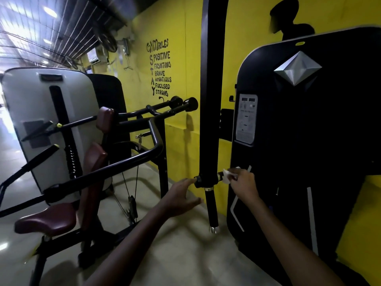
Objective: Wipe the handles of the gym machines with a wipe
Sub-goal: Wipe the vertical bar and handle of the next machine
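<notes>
Right hand [243, 182]: my fingers are curled and pinch a white wipe [227, 176] against the short horizontal handle stub [220, 174] that sticks out to the right of the junction on the black vertical arm [212, 89]. That stub's long axis runs left to right, its free end pointing toward the black weight-stack shroud [309, 141]; the wipe covers the free end, so I cannot tell how far the stub reaches.

Left hand [181, 197]: fingers straight and spread, holding nothing. My fingertips [190, 180] reach the black end cap [198, 179] on the left side of the same junction; whether they touch it or stand just beside it I cannot tell, owing to blur.

Below the junction a second handle [212, 209] hangs with its long axis upright, a chrome collar at its top and a chrome cap [214, 230] at its lower end pointing at the floor [185, 244].

Surroundings: a white instruction label [246, 118] on the left edge of the shroud, and a silver diamond emblem [298, 68] near its top. To the left stands another machine with a maroon seat [47, 220] and black tubular bars [103, 164]. The yellow wall [175, 27] behind carries lettering headed "GYM RULES" [157, 45].
</notes>
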